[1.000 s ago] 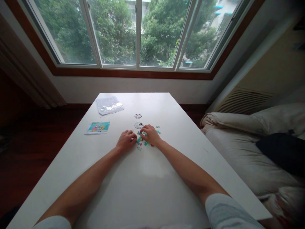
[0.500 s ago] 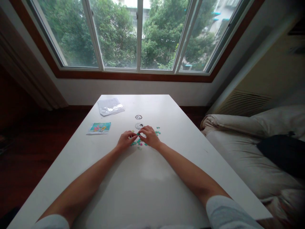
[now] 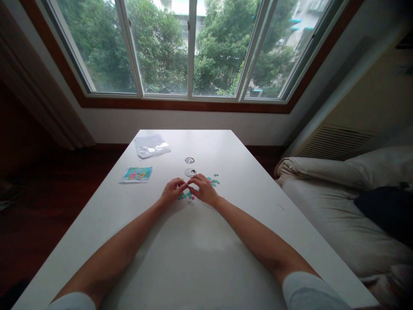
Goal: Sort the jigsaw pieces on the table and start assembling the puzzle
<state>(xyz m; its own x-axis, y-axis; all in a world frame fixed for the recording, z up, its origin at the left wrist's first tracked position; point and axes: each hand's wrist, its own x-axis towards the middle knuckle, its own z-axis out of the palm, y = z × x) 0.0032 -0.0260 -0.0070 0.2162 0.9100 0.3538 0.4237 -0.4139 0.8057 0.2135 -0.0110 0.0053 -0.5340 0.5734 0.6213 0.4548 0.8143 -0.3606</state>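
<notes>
So the biggest thing in front of you is the white tabletop [image 3: 206,258], and all the action sits around the middle of it. Past its far edge there's a big window [image 3: 163,60] with trees outside, and off to your right a pale sofa [image 3: 309,198] with something dark [image 3: 380,211] lying on it. Back on the tabletop, a clear plastic bag [image 3: 153,147] lies near the far left corner.

Next up, your hands: left hand [image 3: 173,190] and right hand [image 3: 204,188] face each other, fingers curled, fingertips meeting or nearly meeting. Maybe there's a piece pinched in there, but honestly I can't tell from here. The little colorful picture sheet [image 3: 138,174] lies nearer you than the bag, well apart from your left hand. Just beyond your fingers are two small round things, a farther one [image 3: 189,160] and a nearer one [image 3: 190,172]; no clue what they are.

Smallest of all, the puzzle pieces [image 3: 189,195]: mostly teal with some pink, one bunch under and in front of your fingers, another bunch [image 3: 213,182] just beside your right hand. As for progress, I'd call it early days. I can't spot any joined-up section, though your hands hide some of the pile, so most of it looks left to work through.
</notes>
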